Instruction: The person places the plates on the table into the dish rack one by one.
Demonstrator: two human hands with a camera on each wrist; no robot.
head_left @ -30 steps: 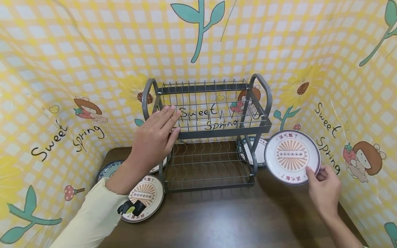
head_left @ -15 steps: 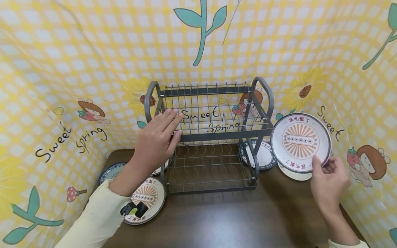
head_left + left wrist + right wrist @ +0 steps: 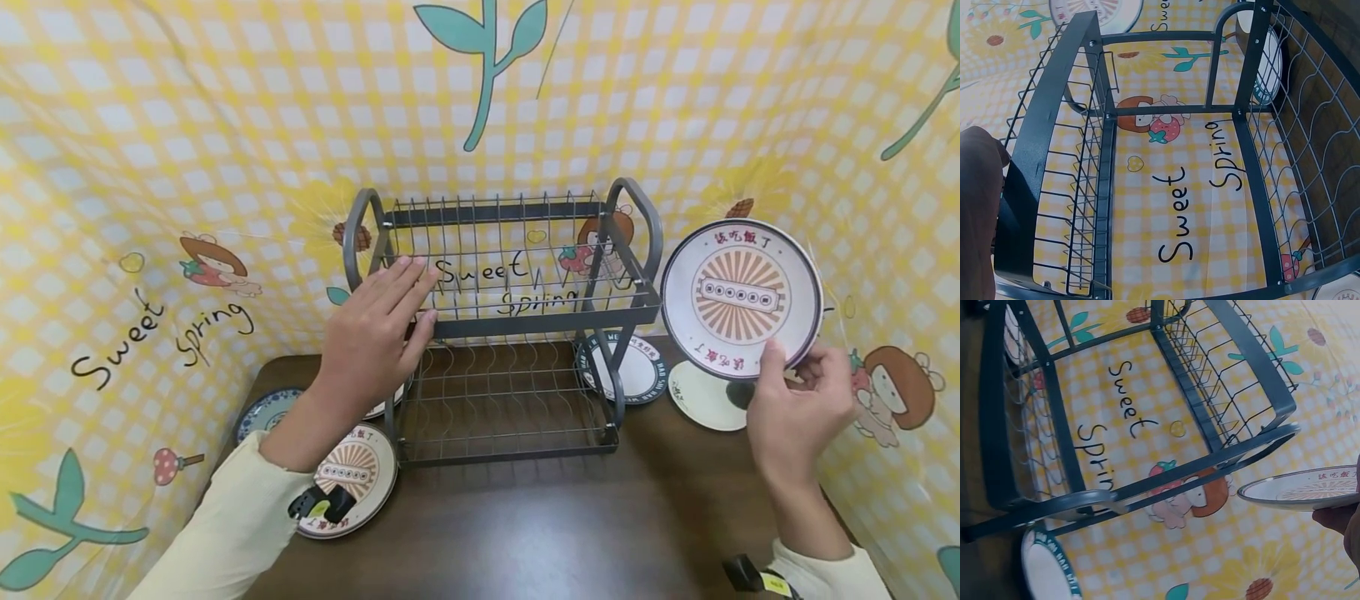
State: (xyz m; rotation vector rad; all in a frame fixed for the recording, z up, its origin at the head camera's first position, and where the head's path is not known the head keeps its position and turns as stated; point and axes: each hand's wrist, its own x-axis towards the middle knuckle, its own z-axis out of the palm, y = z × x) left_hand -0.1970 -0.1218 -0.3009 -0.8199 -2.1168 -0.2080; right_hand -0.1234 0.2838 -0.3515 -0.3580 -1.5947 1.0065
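Note:
My right hand (image 3: 801, 410) pinches the lower right rim of a round white plate (image 3: 742, 300) with an orange sunburst and red characters, thumb on its face. It is raised beside the right end of a two-tier grey dish rack (image 3: 525, 321). In the right wrist view the plate (image 3: 1300, 489) shows nearly edge-on, apart from the rack's frame (image 3: 1204, 459). My left hand (image 3: 378, 329) rests with straight fingers on the upper tier's front left corner. The left wrist view shows that hand (image 3: 982, 212) at the rack's upper front bar (image 3: 1041, 150).
A green-rimmed plate (image 3: 637, 371) and a cream plate (image 3: 701, 398) lie right of the rack. To its left are stacked sunburst plates (image 3: 367, 487) and a blue-patterned plate (image 3: 262, 412), partly behind my left arm. Checked cloth walls (image 3: 247, 108) surround the brown table (image 3: 525, 525).
My right hand has lifted the sunburst plate upward and slightly right, uncovering the cream plate beneath. The left hand has stayed on the rack.

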